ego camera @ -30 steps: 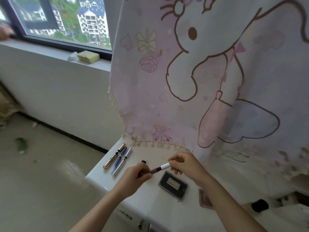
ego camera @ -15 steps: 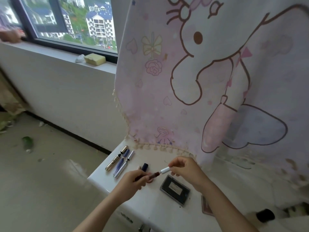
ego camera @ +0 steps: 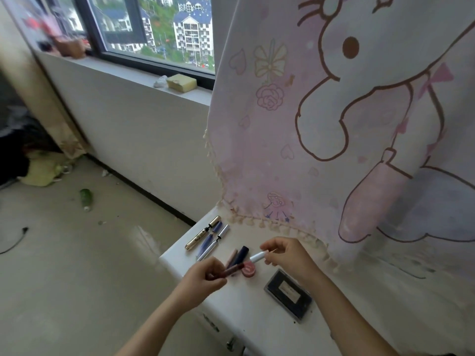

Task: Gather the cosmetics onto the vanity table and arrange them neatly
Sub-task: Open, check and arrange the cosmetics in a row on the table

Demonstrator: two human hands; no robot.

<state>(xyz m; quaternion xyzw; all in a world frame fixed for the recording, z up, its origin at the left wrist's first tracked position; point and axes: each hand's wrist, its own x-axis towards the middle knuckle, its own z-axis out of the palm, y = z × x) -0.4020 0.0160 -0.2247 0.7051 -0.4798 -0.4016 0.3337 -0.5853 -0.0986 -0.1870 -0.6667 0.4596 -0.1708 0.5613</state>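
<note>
Item: lip tube (ego camera: 232, 270), dark red and slim, held low over the near-left part of the tabletop (ego camera: 257, 317). The fingers of my left hand (ego camera: 203, 278) pinch its lower end, and its mouth end points up and right. Part: white cap (ego camera: 257, 257), pinched in the curled fingers of my right hand (ego camera: 285, 255), close to the tube's mouth but apart from it. I cannot tell whether a wand hangs from it. Step, as I judge it: cap onto tube, then lay the tube down. Method: hold the left hand steady, bring the cap in along the tube's own line, and seat it straight until snug. A skewed entry would likely smear colour on the neck or my fingers. Beneath the work, on the tabletop: pink pot (ego camera: 248, 270), round; navy tube (ego camera: 242, 253) and pale stick (ego camera: 231, 255), lying side by side. I should keep the capping above them so nothing gets knocked. Further left: gold pen (ego camera: 203, 232), blue pen (ego camera: 212, 236) and silver pen (ego camera: 213, 243), lying parallel near the edge. The capped tube would sit well parallel to that row. To the right: black palette (ego camera: 289, 291), lying flat. Behind: cartoon cloth (ego camera: 334, 150), its fringe reaching the tabletop.
</note>
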